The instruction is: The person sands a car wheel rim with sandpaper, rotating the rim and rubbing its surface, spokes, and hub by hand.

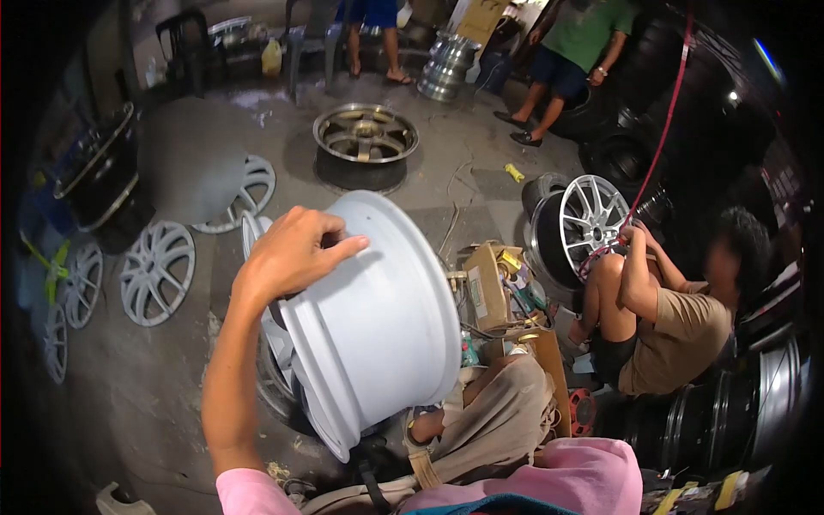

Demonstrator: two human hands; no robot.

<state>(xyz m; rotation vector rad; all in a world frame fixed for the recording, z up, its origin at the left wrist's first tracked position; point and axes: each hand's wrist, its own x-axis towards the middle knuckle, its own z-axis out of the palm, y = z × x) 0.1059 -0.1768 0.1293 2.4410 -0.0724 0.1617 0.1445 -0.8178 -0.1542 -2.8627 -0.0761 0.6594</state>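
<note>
A pale grey-white car wheel rim (pixel 390 300) stands tilted in front of me, its wide barrel turned toward the right. My left hand (pixel 300 249) is closed over the upper edge of this rim. Its thumb lies against the barrel, near a small dark spot, while most of the other fingertips are hidden behind the hand. Below the rim, a darker round part (pixel 276 378) shows partly. My right hand is out of sight; only the pink sleeve (pixel 558 476) on that side appears.
Several silver wheel faces (pixel 158 273) lie at left. A bronze rim (pixel 366 133) sits on a tire ahead. A cardboard box of tools (pixel 489 287) is right of my rim. A crouching co-worker (pixel 678 335) handles a red hose by a silver-spoked wheel (pixel 592 215). Other people stand behind.
</note>
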